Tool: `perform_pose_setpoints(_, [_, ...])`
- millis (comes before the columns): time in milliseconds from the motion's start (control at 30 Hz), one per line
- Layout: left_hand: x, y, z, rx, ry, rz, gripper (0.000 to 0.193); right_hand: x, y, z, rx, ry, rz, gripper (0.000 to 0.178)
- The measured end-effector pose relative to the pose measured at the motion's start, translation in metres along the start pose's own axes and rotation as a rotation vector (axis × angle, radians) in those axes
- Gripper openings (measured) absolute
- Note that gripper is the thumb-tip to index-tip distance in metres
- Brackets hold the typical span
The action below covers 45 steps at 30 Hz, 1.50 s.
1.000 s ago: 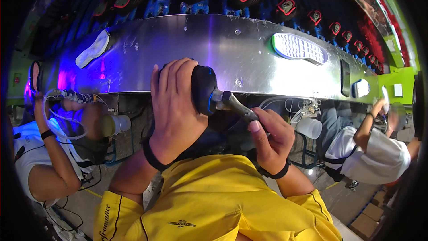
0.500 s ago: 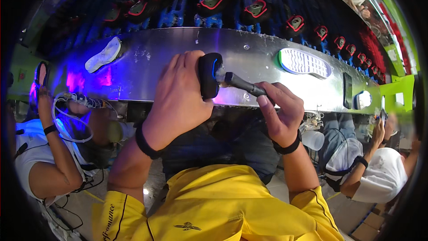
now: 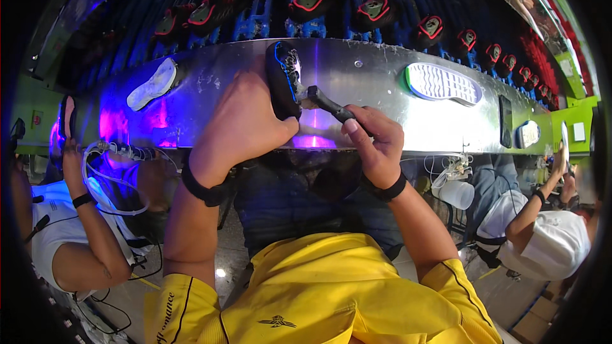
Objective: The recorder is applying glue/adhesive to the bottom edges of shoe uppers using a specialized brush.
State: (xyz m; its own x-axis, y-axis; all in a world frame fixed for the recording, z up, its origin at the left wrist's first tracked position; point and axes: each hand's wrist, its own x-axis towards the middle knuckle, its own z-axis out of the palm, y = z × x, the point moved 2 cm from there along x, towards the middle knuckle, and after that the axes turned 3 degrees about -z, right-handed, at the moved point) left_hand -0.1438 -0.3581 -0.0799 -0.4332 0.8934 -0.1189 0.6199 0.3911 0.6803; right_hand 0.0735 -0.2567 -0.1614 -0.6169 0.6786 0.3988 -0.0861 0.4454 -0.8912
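My left hand point(image 3: 237, 121) is closed round a black shoe upper point(image 3: 278, 83) with a blue line along its side, held tilted over the metal bench. Its fingers are mostly hidden behind the hand and the shoe. My right hand point(image 3: 377, 143) pinches the dark handle of a small brush point(image 3: 330, 103) between thumb and fingers. The brush's head touches the lower edge of the shoe, on the side facing right; the bristles are hard to make out.
A shiny metal bench point(image 3: 357, 114) runs across in front of me. On it lie a white sole point(image 3: 152, 86), a ridged white sole point(image 3: 443, 84) with a green end, and a black bar point(image 3: 505, 121). Beyond, red-trimmed shoes point(image 3: 310, 1) stand on blue racks. Co-workers sit on both sides.
The shoe has turned, so more of its length and side now shows. Both hands have shifted left in the picture, with the brush still against the shoe's edge.
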Motion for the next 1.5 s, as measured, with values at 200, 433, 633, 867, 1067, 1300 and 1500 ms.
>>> perform_pose_setpoints(200, [0.012,-0.020,-0.001,0.154,0.002,0.093,0.078,-0.020,0.016,0.006,-0.073,0.053,0.096,0.022])
perform_pose_setpoints(433, [-0.007,-0.066,0.010,-0.127,0.145,0.070,0.120,-0.037,0.005,0.004,-0.073,0.057,0.251,0.024])
perform_pose_setpoints(633, [-0.041,-0.059,0.024,-0.630,0.054,0.099,0.109,-0.028,-0.036,-0.013,0.072,0.041,0.390,0.026])
perform_pose_setpoints(867, [-0.071,-0.033,0.028,-0.875,-0.095,0.126,0.107,-0.005,-0.062,-0.024,-0.211,-0.041,0.142,0.019])
perform_pose_setpoints(1067, [-0.073,-0.030,0.024,-0.863,-0.118,0.094,0.108,-0.019,-0.074,-0.031,-0.215,-0.039,0.076,0.017])
perform_pose_setpoints(1300, [-0.072,-0.028,0.026,-0.995,-0.160,0.031,0.101,-0.010,-0.078,-0.032,-0.242,-0.056,0.119,0.019])
perform_pose_setpoints(1500, [-0.064,-0.029,0.020,-1.147,-0.122,-0.107,0.089,-0.016,-0.079,-0.041,-0.147,-0.161,0.217,0.020])
